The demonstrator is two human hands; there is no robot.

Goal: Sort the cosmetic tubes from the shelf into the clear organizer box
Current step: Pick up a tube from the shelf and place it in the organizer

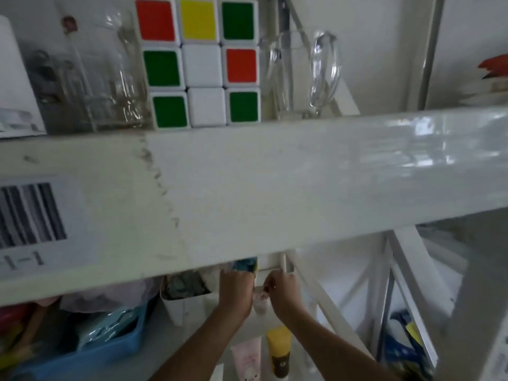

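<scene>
Both hands, the left hand (235, 288) and right hand (283, 292), pinch one small pale tube (260, 302) under the shelf (247, 188); it looks light, soft, best held mid-body.

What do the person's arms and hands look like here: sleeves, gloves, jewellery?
Both forearms are bare, with no sleeves in view. The left hand and right hand wear no gloves. No watch or bracelet shows on either wrist. A small dark spot sits on a right-hand finger; the blur hides whether it is a ring.

White metal shelf beam (275, 182), pale wall (384, 50), soft daylight
</scene>
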